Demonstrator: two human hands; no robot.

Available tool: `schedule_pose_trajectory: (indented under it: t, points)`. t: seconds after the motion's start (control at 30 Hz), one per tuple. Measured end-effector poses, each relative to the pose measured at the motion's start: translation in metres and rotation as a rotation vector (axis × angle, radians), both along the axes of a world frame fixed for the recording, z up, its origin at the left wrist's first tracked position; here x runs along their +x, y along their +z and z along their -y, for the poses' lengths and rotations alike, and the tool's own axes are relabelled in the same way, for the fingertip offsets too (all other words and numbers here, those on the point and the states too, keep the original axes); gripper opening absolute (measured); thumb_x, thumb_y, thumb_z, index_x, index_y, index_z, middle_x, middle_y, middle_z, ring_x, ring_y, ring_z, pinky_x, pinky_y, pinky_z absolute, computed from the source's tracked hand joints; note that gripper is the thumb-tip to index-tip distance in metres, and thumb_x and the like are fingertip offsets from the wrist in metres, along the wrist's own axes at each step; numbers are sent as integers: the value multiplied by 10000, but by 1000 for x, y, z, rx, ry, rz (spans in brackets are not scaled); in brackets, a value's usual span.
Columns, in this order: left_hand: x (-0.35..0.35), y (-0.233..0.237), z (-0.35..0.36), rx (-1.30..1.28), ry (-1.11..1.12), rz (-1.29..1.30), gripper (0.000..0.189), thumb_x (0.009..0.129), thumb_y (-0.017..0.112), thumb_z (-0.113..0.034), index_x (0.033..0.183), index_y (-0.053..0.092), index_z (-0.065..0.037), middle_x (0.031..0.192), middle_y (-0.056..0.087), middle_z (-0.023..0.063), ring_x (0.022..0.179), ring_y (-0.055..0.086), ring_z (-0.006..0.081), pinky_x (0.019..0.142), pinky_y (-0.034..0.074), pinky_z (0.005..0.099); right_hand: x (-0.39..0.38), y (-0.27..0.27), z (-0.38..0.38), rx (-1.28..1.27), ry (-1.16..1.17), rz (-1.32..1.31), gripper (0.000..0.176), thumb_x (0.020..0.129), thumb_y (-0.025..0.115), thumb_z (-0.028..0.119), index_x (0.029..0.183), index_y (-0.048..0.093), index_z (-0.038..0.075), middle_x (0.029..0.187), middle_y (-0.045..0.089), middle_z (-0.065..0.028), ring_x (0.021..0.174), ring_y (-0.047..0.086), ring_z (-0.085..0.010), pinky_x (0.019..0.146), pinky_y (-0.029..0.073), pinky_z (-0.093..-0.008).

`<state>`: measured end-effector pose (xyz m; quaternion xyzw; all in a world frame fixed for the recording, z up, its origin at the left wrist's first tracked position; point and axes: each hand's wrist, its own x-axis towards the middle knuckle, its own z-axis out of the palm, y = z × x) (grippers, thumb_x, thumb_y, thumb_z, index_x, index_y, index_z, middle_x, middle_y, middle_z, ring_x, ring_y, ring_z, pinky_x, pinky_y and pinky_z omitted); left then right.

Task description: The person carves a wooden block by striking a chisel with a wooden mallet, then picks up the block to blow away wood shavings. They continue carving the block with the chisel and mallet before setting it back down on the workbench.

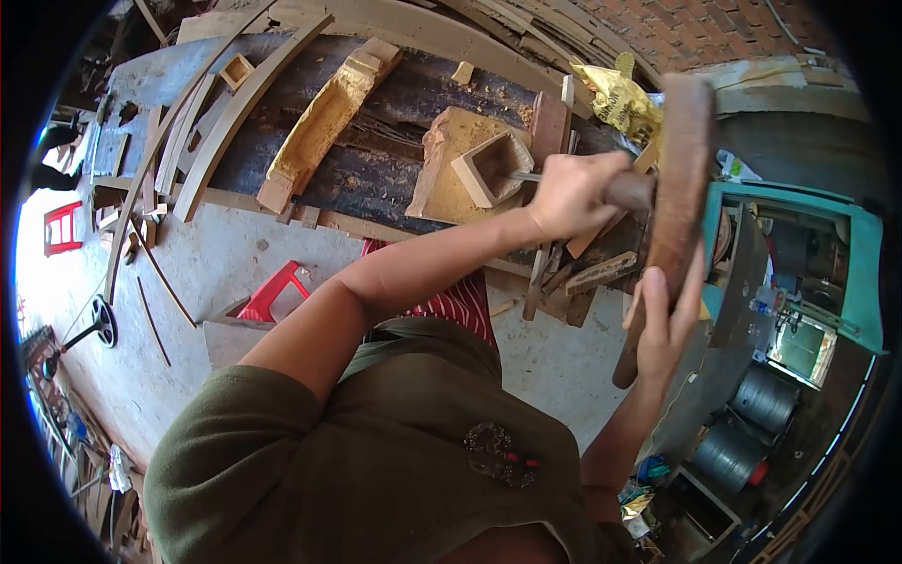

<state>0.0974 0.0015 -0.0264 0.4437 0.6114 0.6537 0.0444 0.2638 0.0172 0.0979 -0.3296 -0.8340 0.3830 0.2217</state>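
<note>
My left hand (583, 195) is closed around the wooden handle of a chisel (631, 192). Its metal shaft runs left into the hollow of a small square wooden box (477, 188), and the tip is hidden inside. Under the box lies a rough-edged wooden block (434, 193) dusted with yellow sawdust. My right hand (665, 324) grips the lower end of a long, flat wooden mallet (683, 160). The mallet's upper part is slightly blurred and overlaps the butt of the chisel handle in this view.
On the dark workbench (376, 183) lie a hollowed yellow wood piece (324, 122), long curved strips (249, 113) and a smaller box (237, 71). A yellow bag (620, 101) sits behind the mallet. Beyond my right arm stands a teal-framed cabinet (864, 273); a red stool (272, 293) is below.
</note>
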Motion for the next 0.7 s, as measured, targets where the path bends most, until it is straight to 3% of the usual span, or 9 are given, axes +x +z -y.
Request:
schedule_pose_trajectory:
  t: [0.03, 0.1, 0.2, 0.3, 0.43, 0.5, 0.63, 0.7]
  points:
    - [-6, -5, 1, -15, -23, -1, 400, 661, 757, -151, 1015, 575, -112, 834, 666, 118, 803, 666, 340, 656, 526, 434, -6, -4, -6, 90, 79, 20, 618, 971, 521, 207, 1507, 288, 6, 690, 518, -71, 483, 457, -91, 448, 374, -229]
    - [-5, -15, -2, 40, 2, 22, 391, 668, 758, -159, 1006, 567, -108, 832, 666, 117, 798, 659, 345, 650, 515, 442, -7, 1, 8, -129, -13, -135, 597, 988, 485, 265, 1493, 286, 16, 705, 502, -68, 511, 460, -99, 447, 389, -229]
    - [-4, -16, -4, -8, 31, 12, 382, 669, 756, -159, 994, 562, -105, 824, 664, 113, 785, 652, 347, 641, 505, 441, -14, 5, 16, -76, -75, -227, 600, 996, 475, 309, 1484, 277, 22, 706, 481, -64, 515, 447, -104, 442, 390, -235]
    - [-3, 1, 3, 78, -1, 58, 380, 663, 754, -155, 983, 556, -103, 806, 657, 116, 777, 649, 353, 636, 502, 442, -9, -3, 11, -154, -77, -122, 714, 955, 544, 310, 1508, 225, -11, 723, 507, -88, 521, 465, -129, 461, 392, -260]
    - [-5, 11, 5, 115, 11, 97, 389, 639, 761, -145, 958, 545, -92, 769, 643, 124, 754, 643, 363, 630, 503, 443, -11, -6, 12, -193, -110, -170, 711, 955, 543, 316, 1502, 234, -18, 732, 514, -96, 509, 462, -130, 453, 388, -259]
    - [-7, 6, 3, 122, -1, 94, 317, 694, 753, -107, 964, 589, -68, 780, 639, 159, 758, 662, 367, 626, 519, 391, -12, -5, 11, -192, -121, -172, 712, 955, 541, 323, 1501, 234, -18, 733, 514, -96, 494, 451, -130, 442, 385, -259]
    - [-11, -8, 4, 78, 31, 111, 381, 656, 771, -146, 965, 555, -91, 806, 644, 143, 768, 637, 384, 644, 504, 448, -10, 1, 11, -194, -102, -140, 712, 959, 528, 327, 1502, 221, -16, 733, 507, -94, 506, 462, -132, 441, 398, -264]
    - [-11, -14, 4, 66, 35, 102, 382, 656, 775, -149, 964, 556, -90, 807, 647, 139, 770, 642, 376, 644, 504, 448, -10, 4, 11, -114, -91, -236, 612, 1010, 453, 367, 1485, 262, 32, 754, 487, -86, 545, 470, -113, 426, 392, -237]
